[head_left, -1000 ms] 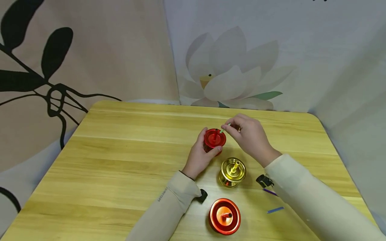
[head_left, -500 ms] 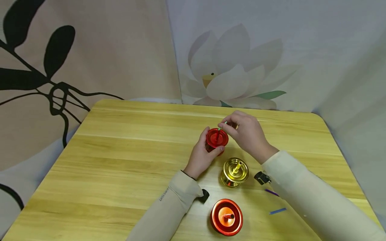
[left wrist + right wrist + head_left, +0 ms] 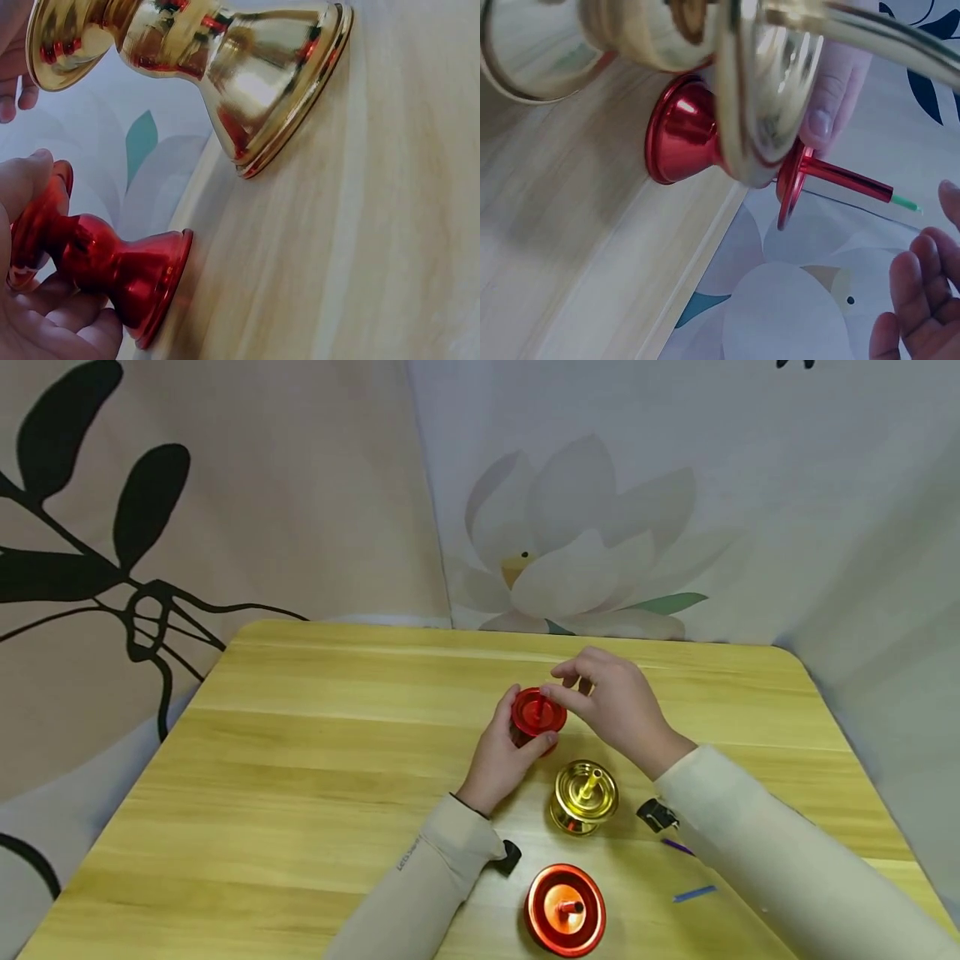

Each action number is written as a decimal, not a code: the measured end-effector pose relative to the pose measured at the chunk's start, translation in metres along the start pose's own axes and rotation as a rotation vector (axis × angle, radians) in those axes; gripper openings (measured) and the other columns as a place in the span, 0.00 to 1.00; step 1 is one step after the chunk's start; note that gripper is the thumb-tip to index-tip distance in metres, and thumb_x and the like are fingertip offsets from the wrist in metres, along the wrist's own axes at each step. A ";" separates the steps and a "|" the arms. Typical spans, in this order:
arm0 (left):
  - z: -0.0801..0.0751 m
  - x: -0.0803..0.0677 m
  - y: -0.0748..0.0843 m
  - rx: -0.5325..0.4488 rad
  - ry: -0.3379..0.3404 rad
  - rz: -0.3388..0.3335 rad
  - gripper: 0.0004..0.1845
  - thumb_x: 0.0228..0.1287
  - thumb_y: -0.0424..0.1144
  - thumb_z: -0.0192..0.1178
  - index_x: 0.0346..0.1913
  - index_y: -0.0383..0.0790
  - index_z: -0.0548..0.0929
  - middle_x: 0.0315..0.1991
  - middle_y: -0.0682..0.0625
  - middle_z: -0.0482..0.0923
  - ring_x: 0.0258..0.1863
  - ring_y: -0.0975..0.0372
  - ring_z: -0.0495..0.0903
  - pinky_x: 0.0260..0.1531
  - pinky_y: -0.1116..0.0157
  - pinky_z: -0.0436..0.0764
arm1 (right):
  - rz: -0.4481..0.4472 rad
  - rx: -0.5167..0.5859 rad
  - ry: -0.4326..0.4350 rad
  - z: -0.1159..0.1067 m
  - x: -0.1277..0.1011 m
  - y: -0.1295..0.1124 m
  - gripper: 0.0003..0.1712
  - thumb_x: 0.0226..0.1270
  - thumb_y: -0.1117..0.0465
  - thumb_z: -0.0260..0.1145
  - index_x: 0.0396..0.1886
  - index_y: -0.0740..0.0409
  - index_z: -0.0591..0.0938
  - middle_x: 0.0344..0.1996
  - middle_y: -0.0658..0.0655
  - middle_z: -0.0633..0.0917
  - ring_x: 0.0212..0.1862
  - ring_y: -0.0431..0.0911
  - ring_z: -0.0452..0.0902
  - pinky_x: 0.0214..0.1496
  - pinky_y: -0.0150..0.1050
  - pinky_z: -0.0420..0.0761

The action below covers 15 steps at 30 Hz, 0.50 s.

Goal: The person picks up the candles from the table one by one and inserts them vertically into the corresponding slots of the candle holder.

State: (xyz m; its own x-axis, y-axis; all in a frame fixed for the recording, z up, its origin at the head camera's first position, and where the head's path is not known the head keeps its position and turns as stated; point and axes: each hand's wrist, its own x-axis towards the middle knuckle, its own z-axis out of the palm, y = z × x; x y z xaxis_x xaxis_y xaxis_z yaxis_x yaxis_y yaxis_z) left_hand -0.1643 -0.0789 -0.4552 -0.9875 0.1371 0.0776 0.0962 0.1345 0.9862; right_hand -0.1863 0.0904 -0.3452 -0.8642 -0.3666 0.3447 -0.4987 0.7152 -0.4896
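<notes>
A small red metal holder [image 3: 537, 714] stands on the wooden table [image 3: 300, 752]. My left hand [image 3: 498, 760] grips it, thumb on the top rim and fingers round the stem [image 3: 90, 259]. From its centre tube a thin green stick [image 3: 905, 202] pokes out by a short tip. My right hand [image 3: 611, 706] hovers just right of the holder's top. Its fingers [image 3: 919, 296] are loosely spread and hold nothing, and one fingertip is close to the green tip. A gold holder [image 3: 585, 792] stands just in front of both hands.
An orange-red holder [image 3: 564, 908] stands near the front edge. A blue stick [image 3: 693, 893] and a purple stick [image 3: 675, 846] lie at the right, beside my right sleeve. Two small black clips [image 3: 656, 814] [image 3: 510, 856] lie by the wrists. Patterned cloth hangs behind the table.
The green stick, pinched in my right hand before, now sits down inside the red holder's tube. My right fingers have let go of it and spread. The left hand has kept its grip.
</notes>
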 end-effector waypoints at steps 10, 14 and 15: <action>0.001 0.000 -0.003 -0.046 0.000 0.009 0.48 0.65 0.38 0.69 0.79 0.35 0.49 0.71 0.41 0.66 0.67 0.54 0.72 0.67 0.58 0.70 | 0.015 -0.029 0.013 -0.007 -0.015 0.013 0.14 0.62 0.52 0.75 0.42 0.56 0.89 0.32 0.48 0.83 0.32 0.42 0.78 0.33 0.39 0.77; -0.003 -0.004 -0.002 -0.061 0.012 -0.028 0.49 0.65 0.40 0.70 0.79 0.34 0.49 0.74 0.40 0.62 0.71 0.54 0.67 0.69 0.57 0.67 | 0.023 -0.028 0.014 -0.009 -0.021 0.017 0.13 0.63 0.52 0.75 0.41 0.56 0.89 0.32 0.47 0.83 0.32 0.42 0.77 0.33 0.39 0.77; -0.003 -0.006 -0.002 -0.065 0.012 -0.036 0.49 0.65 0.40 0.70 0.79 0.34 0.50 0.74 0.41 0.62 0.71 0.55 0.66 0.70 0.57 0.66 | 0.026 -0.028 0.016 -0.010 -0.022 0.018 0.13 0.63 0.53 0.75 0.41 0.56 0.89 0.31 0.47 0.83 0.32 0.42 0.77 0.33 0.39 0.77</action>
State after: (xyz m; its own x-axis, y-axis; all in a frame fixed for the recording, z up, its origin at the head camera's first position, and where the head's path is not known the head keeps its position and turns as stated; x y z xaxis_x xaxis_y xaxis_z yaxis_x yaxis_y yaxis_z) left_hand -0.1594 -0.0832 -0.4568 -0.9916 0.1214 0.0437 0.0531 0.0753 0.9957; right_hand -0.1755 0.1177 -0.3540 -0.8756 -0.3383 0.3446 -0.4737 0.7407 -0.4764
